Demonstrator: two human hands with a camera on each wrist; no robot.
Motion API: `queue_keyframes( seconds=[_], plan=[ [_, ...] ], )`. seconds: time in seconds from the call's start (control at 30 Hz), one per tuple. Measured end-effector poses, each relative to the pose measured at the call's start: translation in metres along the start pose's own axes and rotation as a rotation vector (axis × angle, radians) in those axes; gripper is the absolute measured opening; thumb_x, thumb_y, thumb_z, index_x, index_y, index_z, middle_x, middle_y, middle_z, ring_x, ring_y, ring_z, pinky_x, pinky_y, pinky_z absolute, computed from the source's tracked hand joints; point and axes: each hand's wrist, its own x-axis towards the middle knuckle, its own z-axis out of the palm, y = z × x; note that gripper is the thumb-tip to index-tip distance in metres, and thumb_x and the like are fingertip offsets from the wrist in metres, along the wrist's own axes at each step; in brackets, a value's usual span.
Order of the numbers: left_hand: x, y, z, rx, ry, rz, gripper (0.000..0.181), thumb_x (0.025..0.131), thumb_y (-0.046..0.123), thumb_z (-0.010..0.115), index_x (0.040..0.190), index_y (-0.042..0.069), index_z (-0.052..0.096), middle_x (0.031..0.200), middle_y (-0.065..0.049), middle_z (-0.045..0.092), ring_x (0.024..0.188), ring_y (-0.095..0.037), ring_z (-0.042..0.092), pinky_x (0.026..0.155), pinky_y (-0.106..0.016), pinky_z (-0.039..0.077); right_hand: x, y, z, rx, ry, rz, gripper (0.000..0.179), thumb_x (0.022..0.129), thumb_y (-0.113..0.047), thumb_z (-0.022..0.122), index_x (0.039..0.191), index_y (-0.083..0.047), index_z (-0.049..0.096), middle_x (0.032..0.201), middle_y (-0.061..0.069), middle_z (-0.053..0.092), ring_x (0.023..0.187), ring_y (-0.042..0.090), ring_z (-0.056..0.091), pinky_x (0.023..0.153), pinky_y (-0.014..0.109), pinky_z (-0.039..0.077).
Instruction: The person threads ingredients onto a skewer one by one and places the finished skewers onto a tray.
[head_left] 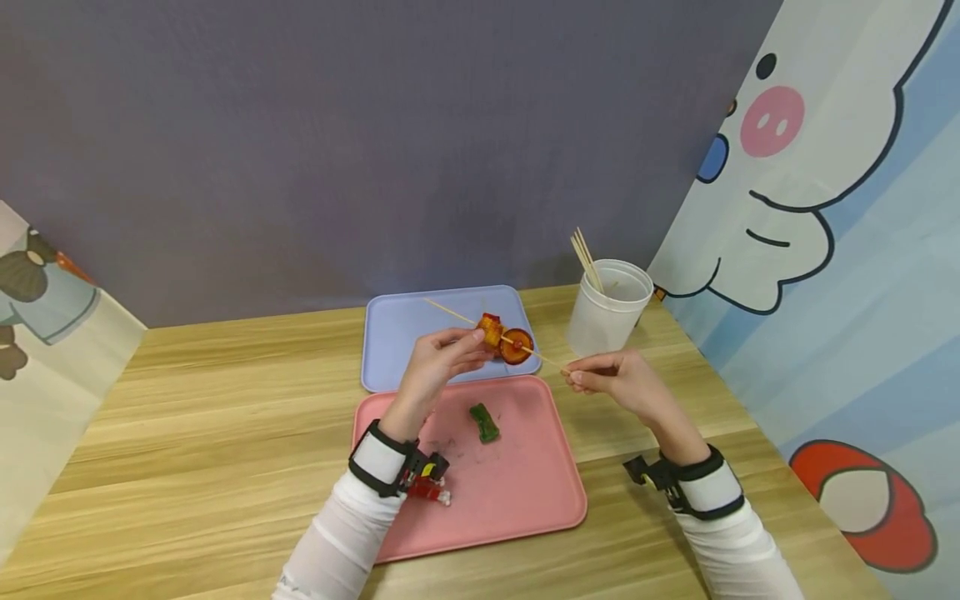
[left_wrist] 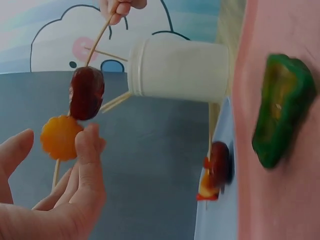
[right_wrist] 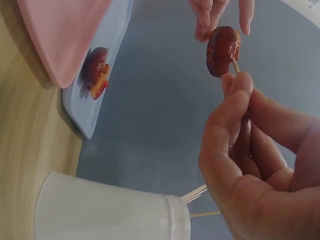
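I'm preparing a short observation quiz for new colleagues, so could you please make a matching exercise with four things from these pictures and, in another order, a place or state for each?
Things:
1. Green pepper piece
2. White tub
3. Right hand
4. Blue tray

Places and states:
A. Pinches one end of a raised skewer
B. Has a loaded skewer lying on it
C. Lies on the pink tray
D. Has bare wooden sticks leaning out of its open top

Right pairs: 1-C, 2-D, 3-A, 4-B.
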Motion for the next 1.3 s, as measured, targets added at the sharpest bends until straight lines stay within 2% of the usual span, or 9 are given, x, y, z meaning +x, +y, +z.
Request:
queue_keyframes(
  seconds=[0.13, 0.23, 0.33, 0.43, 0.73, 0.83, 0.93, 1.13, 1.3],
  plan=[
    [-0.002, -0.001, -0.011, 0.156, -0.002, 0.013, 0.037, 0.087, 0.03, 0.069, 0.114, 0.004, 0.065, 0.112, -0.022, 0.067, 0.099, -0.032, 0.067, 0.088, -0.041, 0.053, 0.001, 0.007, -0.004, 0.011, 0.001, 0.014, 0.03, 0.089, -0.008, 0.064, 0.11, 0.013, 0.064, 0.102, 0.022, 0.07, 0.079, 0.005, 0.068, 0.077, 0.033, 0.057],
    [-0.002, -0.002, -0.019, 0.407, 0.002, 0.066, 0.031, 0.086, 0.027, 0.07, 0.111, 0.009, 0.068, 0.11, -0.013, 0.069, 0.097, -0.024, 0.067, 0.086, -0.038, 0.054, -0.001, 0.014, -0.008, 0.008, 0.005, 0.031, 0.031, 0.09, -0.008, 0.063, 0.111, 0.015, 0.062, 0.102, 0.022, 0.07, 0.078, 0.004, 0.068, 0.076, 0.029, 0.057],
    [-0.002, -0.002, -0.024, 0.669, -0.051, 0.162, 0.027, 0.083, 0.024, 0.073, 0.108, 0.015, 0.071, 0.108, -0.004, 0.07, 0.096, -0.021, 0.065, 0.082, -0.036, 0.053, -0.003, 0.021, -0.012, 0.013, 0.007, 0.058, 0.032, 0.09, -0.007, 0.063, 0.112, 0.015, 0.061, 0.103, 0.023, 0.069, 0.079, 0.004, 0.069, 0.076, 0.027, 0.056],
    [0.001, -0.003, -0.024, 0.847, -0.148, 0.258, 0.026, 0.081, 0.02, 0.074, 0.107, 0.016, 0.071, 0.107, -0.001, 0.07, 0.096, -0.025, 0.065, 0.081, -0.037, 0.053, -0.004, 0.028, -0.016, 0.018, 0.007, 0.084, 0.034, 0.09, -0.008, 0.063, 0.114, 0.015, 0.06, 0.105, 0.022, 0.069, 0.081, 0.005, 0.069, 0.078, 0.028, 0.056],
    [0.009, -0.018, -0.012, 1.312, -0.544, 0.509, 0.032, 0.076, 0.004, 0.072, 0.108, 0.011, 0.072, 0.104, -0.002, 0.07, 0.1, -0.02, 0.059, 0.089, -0.034, 0.048, -0.008, 0.041, -0.023, 0.028, 0.038, 0.146, 0.035, 0.089, -0.006, 0.063, 0.115, 0.017, 0.059, 0.097, 0.014, 0.072, 0.078, 0.005, 0.068, 0.076, 0.029, 0.057],
    [0.011, -0.023, -0.009, 1.392, -0.649, 0.524, 0.037, 0.072, -0.003, 0.071, 0.107, 0.011, 0.072, 0.103, -0.001, 0.069, 0.099, -0.02, 0.059, 0.088, -0.034, 0.049, -0.008, 0.043, -0.025, 0.028, 0.041, 0.15, 0.035, 0.09, -0.006, 0.063, 0.115, 0.017, 0.058, 0.096, 0.012, 0.073, 0.078, 0.004, 0.068, 0.076, 0.029, 0.057],
    [0.013, -0.027, -0.005, 1.44, -0.708, 0.491, 0.04, 0.07, -0.007, 0.069, 0.105, 0.012, 0.073, 0.102, -0.001, 0.069, 0.098, -0.018, 0.06, 0.088, -0.032, 0.049, -0.008, 0.044, -0.026, 0.022, 0.046, 0.148, 0.035, 0.09, -0.007, 0.063, 0.115, 0.017, 0.059, 0.098, 0.012, 0.072, 0.078, 0.004, 0.068, 0.076, 0.029, 0.057],
    [0.014, -0.032, -0.002, 1.446, -0.736, 0.422, 0.038, 0.07, -0.013, 0.066, 0.098, 0.011, 0.074, 0.097, -0.001, 0.071, 0.094, -0.016, 0.063, 0.086, -0.028, 0.051, -0.008, 0.045, -0.029, 0.013, 0.036, 0.158, 0.035, 0.091, -0.006, 0.061, 0.117, 0.017, 0.057, 0.101, 0.017, 0.071, 0.08, 0.004, 0.068, 0.076, 0.029, 0.057],
    [0.015, -0.037, -0.002, 1.416, -0.726, 0.374, 0.031, 0.071, -0.012, 0.068, 0.092, 0.01, 0.074, 0.09, 0.0, 0.071, 0.086, -0.012, 0.063, 0.079, -0.023, 0.052, -0.007, 0.043, -0.028, -0.004, 0.042, 0.176, 0.035, 0.09, -0.008, 0.062, 0.117, 0.015, 0.058, 0.101, 0.016, 0.071, 0.081, 0.006, 0.068, 0.079, 0.034, 0.057]
  ],
)
